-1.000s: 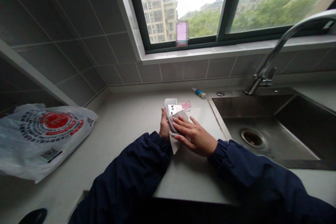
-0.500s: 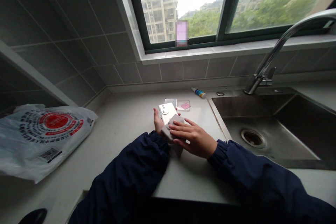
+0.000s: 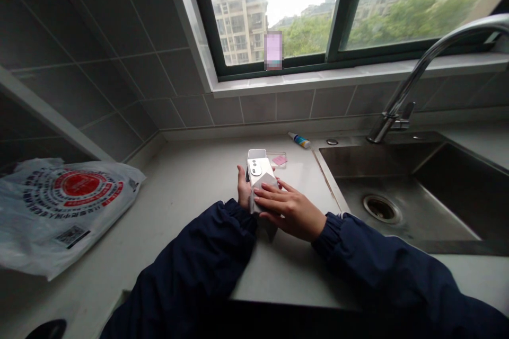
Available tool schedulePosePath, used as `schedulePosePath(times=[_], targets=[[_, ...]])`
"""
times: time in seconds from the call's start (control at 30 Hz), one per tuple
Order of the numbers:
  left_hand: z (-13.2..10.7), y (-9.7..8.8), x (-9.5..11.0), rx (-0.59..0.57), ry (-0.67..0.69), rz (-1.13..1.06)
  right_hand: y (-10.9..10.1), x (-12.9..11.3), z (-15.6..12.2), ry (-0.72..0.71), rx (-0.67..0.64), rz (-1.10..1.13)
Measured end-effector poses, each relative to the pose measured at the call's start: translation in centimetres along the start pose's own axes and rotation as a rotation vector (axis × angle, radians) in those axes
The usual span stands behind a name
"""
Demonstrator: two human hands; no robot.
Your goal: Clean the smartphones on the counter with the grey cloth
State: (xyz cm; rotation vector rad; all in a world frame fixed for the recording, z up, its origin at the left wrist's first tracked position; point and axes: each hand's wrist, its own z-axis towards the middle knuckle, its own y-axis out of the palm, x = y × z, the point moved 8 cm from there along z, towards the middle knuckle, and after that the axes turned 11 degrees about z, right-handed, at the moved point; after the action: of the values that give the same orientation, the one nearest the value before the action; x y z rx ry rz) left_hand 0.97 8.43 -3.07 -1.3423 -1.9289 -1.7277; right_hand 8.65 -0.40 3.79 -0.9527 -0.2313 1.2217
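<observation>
My left hand (image 3: 242, 188) grips a white phone (image 3: 257, 169), back side up with its camera lenses showing, above the pale counter (image 3: 191, 185). My right hand (image 3: 292, 209) presses a grey cloth (image 3: 260, 186) against the lower part of the phone, fingers together and laid over the cloth. Both arms wear dark blue sleeves. Just beyond the phone lie a clear phone case (image 3: 256, 153) and a small pink item (image 3: 280, 160) on the counter.
A steel sink (image 3: 397, 190) with a curved tap (image 3: 413, 77) is at the right. A small tube (image 3: 299, 140) lies by the back wall. A white plastic bag with red print (image 3: 67, 206) sits at the left. Grey tiles and a window are behind.
My left hand turned the phone from tilted left to nearly upright. My right hand kept the cloth on it, sliding slightly. The view shifted a little.
</observation>
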Motion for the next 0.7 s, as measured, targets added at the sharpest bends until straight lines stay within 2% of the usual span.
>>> schedulePosePath(times=[0.13,0.27,0.47,0.7], targets=[[-0.2,0.4,-0.2,-0.028,-0.023,0.010,0.2,0.0,0.0,0.016,-0.018,0.007],[0.0,-0.2,-0.1,-0.006,-0.035,-0.016,0.0,0.0,-0.1,-0.008,0.006,0.016],[0.4,-1.3,0.9,0.030,0.042,-0.033,-0.6,0.4,0.0,-0.007,0.043,0.016],[0.3,-1.4,1.5,0.080,0.078,-0.071,-0.7,0.8,0.1,0.039,0.060,-0.022]])
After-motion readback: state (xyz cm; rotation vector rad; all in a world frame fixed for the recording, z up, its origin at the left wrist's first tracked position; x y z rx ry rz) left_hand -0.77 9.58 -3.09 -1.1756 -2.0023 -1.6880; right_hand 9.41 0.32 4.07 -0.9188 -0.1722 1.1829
